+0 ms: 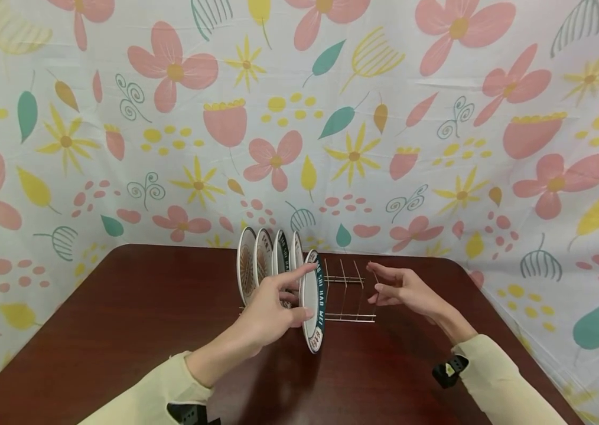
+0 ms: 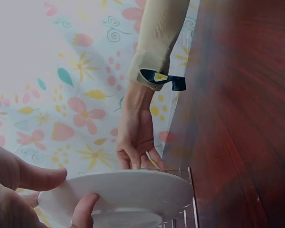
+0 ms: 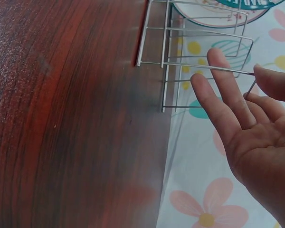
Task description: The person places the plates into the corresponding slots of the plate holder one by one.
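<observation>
My left hand holds a white plate with a green lettered rim near its edge, the thumb against its face. This plate stands nearly upright at the wire dish rack; whether it rests on the wires I cannot tell. In the left wrist view the plate's plain white side faces the camera. At the rack's right end, my right hand pinches an upright end wire; the right wrist view shows the thumb on that wire. Several patterned plates stand in the rack's left part, partly behind my left hand.
The rack stands on a dark red-brown wooden table. Behind the table's far edge hangs a white cloth printed with flowers and leaves. Each sleeve has a black wrist device at the cuff.
</observation>
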Motion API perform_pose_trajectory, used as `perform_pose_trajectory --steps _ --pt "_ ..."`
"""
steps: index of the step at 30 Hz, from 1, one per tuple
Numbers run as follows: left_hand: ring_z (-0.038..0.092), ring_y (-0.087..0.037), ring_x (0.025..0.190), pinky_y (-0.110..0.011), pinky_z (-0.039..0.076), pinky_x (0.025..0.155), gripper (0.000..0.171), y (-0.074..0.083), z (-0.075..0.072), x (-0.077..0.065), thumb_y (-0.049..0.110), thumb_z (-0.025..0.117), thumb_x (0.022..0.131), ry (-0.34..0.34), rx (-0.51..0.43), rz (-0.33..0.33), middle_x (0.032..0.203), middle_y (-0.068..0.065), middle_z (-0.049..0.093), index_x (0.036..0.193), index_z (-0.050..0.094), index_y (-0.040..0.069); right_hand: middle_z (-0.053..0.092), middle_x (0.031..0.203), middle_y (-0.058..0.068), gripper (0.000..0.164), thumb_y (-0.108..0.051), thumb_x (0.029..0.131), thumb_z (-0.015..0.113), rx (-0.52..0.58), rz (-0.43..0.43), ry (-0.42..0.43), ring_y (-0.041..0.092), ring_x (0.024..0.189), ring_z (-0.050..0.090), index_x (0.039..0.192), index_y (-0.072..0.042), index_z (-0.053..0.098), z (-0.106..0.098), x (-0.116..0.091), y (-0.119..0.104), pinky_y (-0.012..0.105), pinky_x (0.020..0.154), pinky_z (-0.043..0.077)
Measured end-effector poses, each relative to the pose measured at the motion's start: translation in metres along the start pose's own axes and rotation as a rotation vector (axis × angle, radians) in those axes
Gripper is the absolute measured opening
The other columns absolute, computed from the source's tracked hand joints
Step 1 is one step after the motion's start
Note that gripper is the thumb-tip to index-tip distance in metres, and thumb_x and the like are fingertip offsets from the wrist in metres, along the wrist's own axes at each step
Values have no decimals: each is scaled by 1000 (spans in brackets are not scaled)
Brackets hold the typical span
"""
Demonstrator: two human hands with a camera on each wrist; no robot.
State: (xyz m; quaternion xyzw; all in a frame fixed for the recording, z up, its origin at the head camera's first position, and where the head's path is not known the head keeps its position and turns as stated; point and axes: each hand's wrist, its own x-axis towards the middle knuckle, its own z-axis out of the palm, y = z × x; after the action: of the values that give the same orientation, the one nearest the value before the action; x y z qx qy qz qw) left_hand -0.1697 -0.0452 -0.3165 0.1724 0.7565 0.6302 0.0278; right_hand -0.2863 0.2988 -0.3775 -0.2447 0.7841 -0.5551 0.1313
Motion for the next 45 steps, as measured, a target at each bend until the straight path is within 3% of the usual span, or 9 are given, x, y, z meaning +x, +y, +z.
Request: perform_pose_trajectory --steps 6,11,19,23,27,42,43,45 --pt "60 -32 105 -35 61 74 73 4 2 9 -10 76 85 28 48 9 126 -17 55 148 65 26 22 168 26 64 -6 108 59 -6 -3 6 41 105 72 162 6 27 0 0 -2 50 93 58" --pt "61 -35 111 -33 58 71 74 2 6 16 -7 77 85 90 117 20 129 -17 59 148 64 29 22 168 26 65 -5 108 58 0 3 0 39 106 73 163 6 26 1 -1 -1 50 94 57" --pt "61 -26 107 -30 53 64 77 -8 18 23 -6 80 85 173 268 111 134 -15 62 150 62 30 22 168 26 65 -6 108 58 3 -3 -7 38 106 73 163 6 26 1 0 -1 50 94 57" --pt "59 -23 101 -33 51 74 77 -8 26 24 -4 80 84 191 329 148 126 -15 63 151 61 29 22 168 27 64 -6 108 58 0 -10 -4 38 105 73 163 6 27 -1 -1 0 50 94 57" --pt "59 -22 104 -40 49 84 78 -9 31 23 -3 79 83 210 398 160 129 -13 65 152 60 29 23 168 27 65 -7 108 59 -1 -15 -1 38 104 73 163 6 27 -1 -2 1 49 93 58" --pt "62 -33 118 -50 51 102 73 -11 25 24 -2 78 87 158 482 195 140 -20 64 154 56 15 21 167 29 65 -8 108 59 1 -23 -11 39 105 73 163 6 25 -1 0 5 51 93 58" --pt "63 -32 117 -48 52 100 73 -10 24 24 -2 78 88 149 498 194 140 -20 64 155 55 15 21 167 29 65 -8 108 59 -2 -23 -10 38 105 73 163 6 26 -1 1 5 51 92 58" --pt "68 -26 104 -40 57 86 73 -8 22 26 0 79 89 127 512 176 120 -17 73 156 54 14 21 167 30 65 -8 108 59 -4 -28 -11 38 104 73 163 7 25 -1 1 6 51 92 58"
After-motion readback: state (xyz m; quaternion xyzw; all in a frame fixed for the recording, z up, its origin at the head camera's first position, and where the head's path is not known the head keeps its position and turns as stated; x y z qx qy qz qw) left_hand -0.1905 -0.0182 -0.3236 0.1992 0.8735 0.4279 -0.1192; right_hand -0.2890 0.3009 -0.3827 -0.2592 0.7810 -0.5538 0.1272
